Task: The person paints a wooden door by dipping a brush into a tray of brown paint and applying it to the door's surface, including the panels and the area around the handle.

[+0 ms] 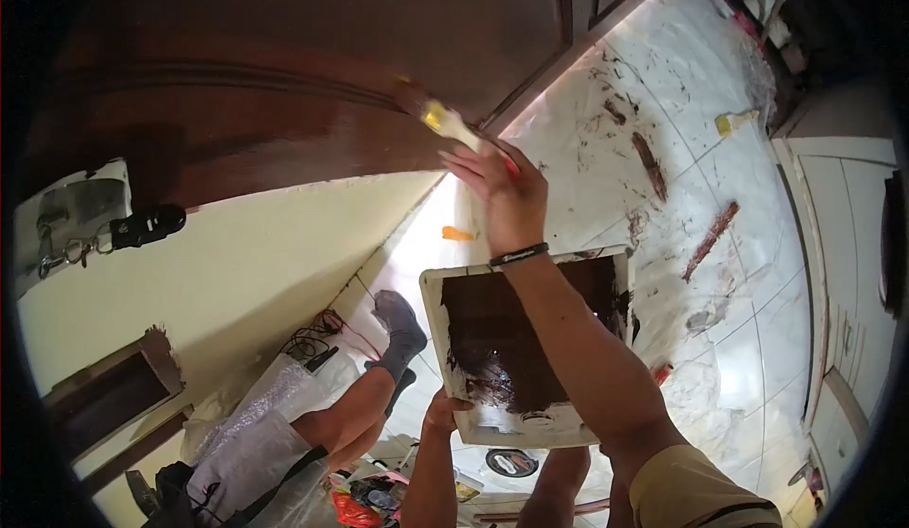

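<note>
My right hand (502,187), a dark band at its wrist, grips a paintbrush (459,128) with a pale handle and a yellow ferrule. The brown-stained bristles are at the lower edge of a dark brown panelled door (331,17). Lower down, my left hand (445,411) is closed on the left rim of a white paint tray (492,429). Dark brown paint (492,339) coats much of the tray's inside, and my right forearm crosses over it.
Paint-smeared plastic sheeting (701,83) covers the tiled floor, with a yellow-ended object (737,123) on it. An orange scrap (456,233) lies by the wall. Bare legs in grey socks (402,324) extend at left near cables (312,339). Keys (80,249) hang from the door lock.
</note>
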Tool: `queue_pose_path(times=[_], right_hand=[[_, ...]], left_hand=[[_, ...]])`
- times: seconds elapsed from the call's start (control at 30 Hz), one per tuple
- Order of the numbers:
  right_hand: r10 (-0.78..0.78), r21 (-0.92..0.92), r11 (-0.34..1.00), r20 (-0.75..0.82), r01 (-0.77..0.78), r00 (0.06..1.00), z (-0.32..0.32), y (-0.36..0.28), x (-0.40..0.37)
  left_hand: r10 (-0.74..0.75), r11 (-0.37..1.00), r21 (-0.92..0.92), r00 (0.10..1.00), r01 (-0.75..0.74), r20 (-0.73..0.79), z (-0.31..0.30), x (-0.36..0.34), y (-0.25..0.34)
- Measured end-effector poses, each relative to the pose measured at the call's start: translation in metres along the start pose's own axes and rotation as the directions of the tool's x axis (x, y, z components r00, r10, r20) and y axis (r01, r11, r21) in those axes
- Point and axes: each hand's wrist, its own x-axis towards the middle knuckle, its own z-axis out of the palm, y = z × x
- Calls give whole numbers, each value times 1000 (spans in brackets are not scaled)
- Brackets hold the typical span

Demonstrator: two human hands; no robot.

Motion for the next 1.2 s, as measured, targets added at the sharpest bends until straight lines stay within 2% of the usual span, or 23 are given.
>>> queue_pose_path(times=[0.07, 0.17, 0.23, 0.3, 0.37, 0.47, 0.57, 0.6, 0.7, 0.77, 0.9, 0.97, 1.03, 1.1, 1.17, 1.2], right_hand=[[21, -127, 991, -178, -44, 984, -33, 14, 15], [20, -329, 936, -296, -122, 955, -37, 27, 31], [-95, -337, 940, -145, 40, 985, -6, 23, 23], [-251, -434, 875, -30, 213, 968, 37, 5, 4], [-235, -423, 882, -18, 206, 972, 90, -34, -31], [-303, -304, 889, 167, 341, 938, 141, -84, -76], [-370, -18, 921, 281, 390, 886, 175, -121, -96], [-401, 89, 915, 305, 394, 864, 181, -125, -98], [-295, 152, 954, 338, 258, 893, 187, -129, -90], [-267, 136, 962, 297, 236, 917, 171, -110, -69], [-144, 116, 985, 155, 127, 977, 98, -66, -30], [-52, 19, 998, 13, 52, 999, 58, -51, -8], [-55, -217, 975, -3, 53, 998, 18, -46, 13], [-155, -402, 897, 102, 184, 983, -23, -52, 30], [-257, -372, 878, 162, 300, 953, -27, -102, 12], [-275, -429, 846, 156, 316, 949, -25, -132, -4]], left_hand=[[-7, 1000, -9, 1000, 7, -12, -5, 3, -5], [-19, 1000, -18, 998, 18, -64, -12, 0, -15], [-35, 999, 31, 996, 38, -76, -4, -9, -10], [-26, 1000, 13, 999, 26, -36, -7, -17, -11], [-36, 999, -3, 999, 36, 5, 4, -28, -2], [2, 998, -55, 1000, -1, 23, -1, -40, -3], [59, 996, -74, 998, -56, 34, 7, -52, 3], [70, 995, -70, 997, -68, 31, 10, -55, 4], [103, 993, -62, 994, -100, 36, 13, -56, 8], [105, 994, -46, 994, -104, 29, 13, -60, 4], [96, 995, -11, 995, -96, 13, 14, -65, 5], [84, 996, -22, 996, -84, 3, 13, -67, 0], [67, 997, -41, 998, -67, -7, 8, -66, -4], [71, 997, -30, 997, -71, -12, 8, -63, -6], [68, 998, -2, 997, -68, -33, 7, -57, -8], [95, 995, -29, 995, -95, -24, 21, -55, -3]])
